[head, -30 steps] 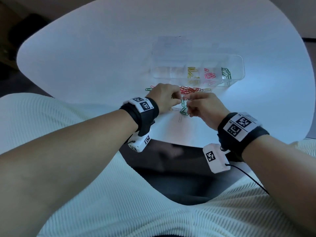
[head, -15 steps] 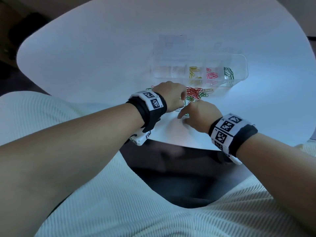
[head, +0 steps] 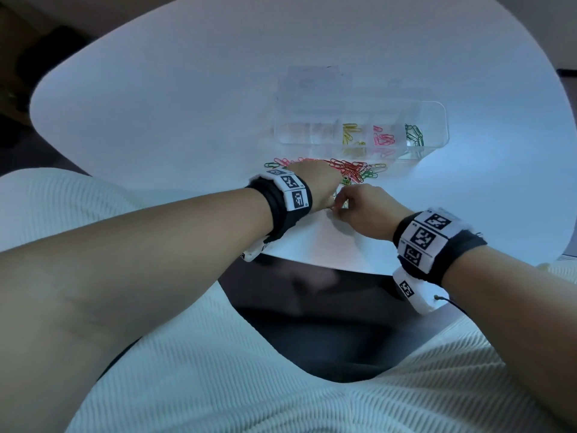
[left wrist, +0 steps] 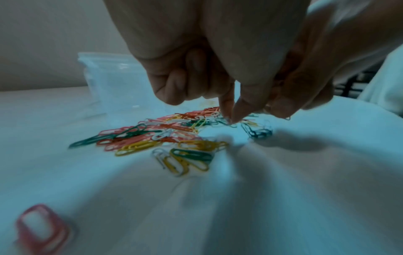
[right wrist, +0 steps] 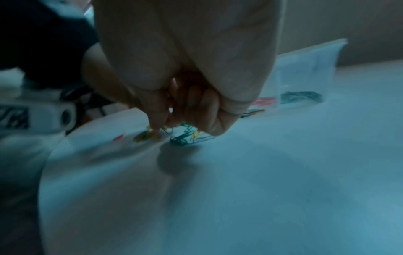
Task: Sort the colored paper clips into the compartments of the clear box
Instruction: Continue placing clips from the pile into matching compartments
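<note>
Both hands work low at the paper clip pile (head: 349, 171) on the desk (head: 187, 120): the left hand (left wrist: 218, 69) pinches at one clip, and the right hand (right wrist: 185, 86) curls, grip unclear, probably picking clips for the clear box (head: 434, 145).

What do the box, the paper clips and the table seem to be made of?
Box: clear, glossy plastic by the look; the clips inside show through its walls.
Paper clips: bent wire loops in red, yellow, green and white, probably metal with a smooth coloured coating, though the core cannot be seen.
Table: smooth, matt white top with soft reflections; laminate or painted board, hard to tell which.
</note>
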A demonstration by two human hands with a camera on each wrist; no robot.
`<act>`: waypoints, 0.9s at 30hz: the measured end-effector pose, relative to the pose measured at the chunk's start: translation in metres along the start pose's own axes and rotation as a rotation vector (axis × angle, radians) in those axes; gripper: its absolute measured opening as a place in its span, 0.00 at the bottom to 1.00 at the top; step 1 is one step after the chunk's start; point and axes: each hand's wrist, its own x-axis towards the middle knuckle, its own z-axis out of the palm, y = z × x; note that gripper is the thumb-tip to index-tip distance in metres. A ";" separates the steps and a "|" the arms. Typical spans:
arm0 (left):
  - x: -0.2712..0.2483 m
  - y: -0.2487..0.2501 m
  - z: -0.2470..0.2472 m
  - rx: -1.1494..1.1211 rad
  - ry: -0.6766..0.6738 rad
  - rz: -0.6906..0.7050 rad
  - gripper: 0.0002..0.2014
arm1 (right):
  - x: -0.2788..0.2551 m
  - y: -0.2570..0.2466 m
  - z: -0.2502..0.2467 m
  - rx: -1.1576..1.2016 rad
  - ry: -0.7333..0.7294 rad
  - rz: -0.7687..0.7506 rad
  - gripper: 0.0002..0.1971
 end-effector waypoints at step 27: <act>-0.052 -0.065 -0.032 -1.637 0.201 -0.148 0.13 | 0.000 -0.035 -0.025 1.570 -0.039 0.260 0.35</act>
